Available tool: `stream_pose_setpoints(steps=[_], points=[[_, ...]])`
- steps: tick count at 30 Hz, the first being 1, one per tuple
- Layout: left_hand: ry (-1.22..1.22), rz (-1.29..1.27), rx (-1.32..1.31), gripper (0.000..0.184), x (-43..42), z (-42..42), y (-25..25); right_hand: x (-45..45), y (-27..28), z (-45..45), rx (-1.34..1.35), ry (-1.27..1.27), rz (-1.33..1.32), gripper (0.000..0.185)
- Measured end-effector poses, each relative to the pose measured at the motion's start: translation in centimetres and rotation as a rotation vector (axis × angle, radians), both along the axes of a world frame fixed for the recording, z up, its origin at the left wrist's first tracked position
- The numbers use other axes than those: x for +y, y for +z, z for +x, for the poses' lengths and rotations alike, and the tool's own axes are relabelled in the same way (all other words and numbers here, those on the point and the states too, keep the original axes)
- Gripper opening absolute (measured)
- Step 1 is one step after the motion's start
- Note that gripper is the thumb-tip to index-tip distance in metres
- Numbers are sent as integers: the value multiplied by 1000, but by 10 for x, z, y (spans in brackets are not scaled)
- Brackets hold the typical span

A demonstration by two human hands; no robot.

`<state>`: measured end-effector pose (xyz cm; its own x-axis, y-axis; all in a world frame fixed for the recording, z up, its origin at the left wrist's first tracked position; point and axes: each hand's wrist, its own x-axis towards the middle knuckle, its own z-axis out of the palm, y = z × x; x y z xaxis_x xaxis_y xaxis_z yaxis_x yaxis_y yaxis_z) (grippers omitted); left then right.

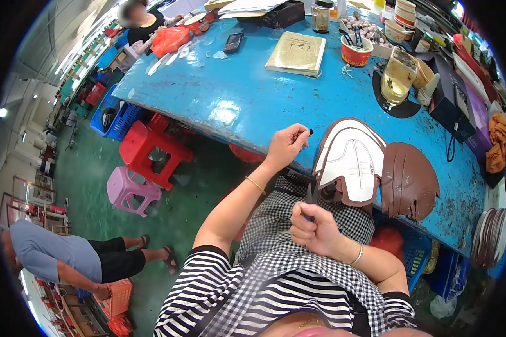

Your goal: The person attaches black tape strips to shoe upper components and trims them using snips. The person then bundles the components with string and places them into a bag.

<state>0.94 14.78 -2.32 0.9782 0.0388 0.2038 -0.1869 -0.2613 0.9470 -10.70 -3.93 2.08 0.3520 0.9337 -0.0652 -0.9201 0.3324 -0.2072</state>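
My left hand (pixel 288 147), with a gold bangle at its wrist, is raised by the table's near edge. Its fingers are pinched on a small dark piece (pixel 311 132). Closer to my body, my right hand (pixel 315 229) is closed around a dark pointed tool (pixel 311 192), whose exact kind I cannot make out. Brown cut pieces with a white lining (pixel 348 159) lie stacked at the table edge, to the right of both hands. Beside them, a stack of plain brown pieces (pixel 409 181) overhangs the edge.
The blue table (pixel 208 95) holds a notebook (pixel 296 53), phone (pixel 233 42), red tub of tools (pixel 357 51) and glue container (pixel 398 78). Red stool (pixel 152 151) and pink stool (pixel 132 190) stand left. One person (pixel 73 253) bends at lower left; another (pixel 142 25) sits beyond.
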Motion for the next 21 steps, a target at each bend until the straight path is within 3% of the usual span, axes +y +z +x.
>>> stream_pose_setpoints(steps=[4,9,17,21], points=[[11,35,-4,16,-1,1,2,0,-15,-15,58,16,-129,27],[20,71,-14,15,-1,2,-3,-2,-37,-25,2,59,-112,28],[33,-123,-49,17,0,-3,-3,-14,-29,-25,-128,-6,-206,27],[37,-285,20,18,-1,-25,10,-25,-15,-28,-588,-311,-438,27]])
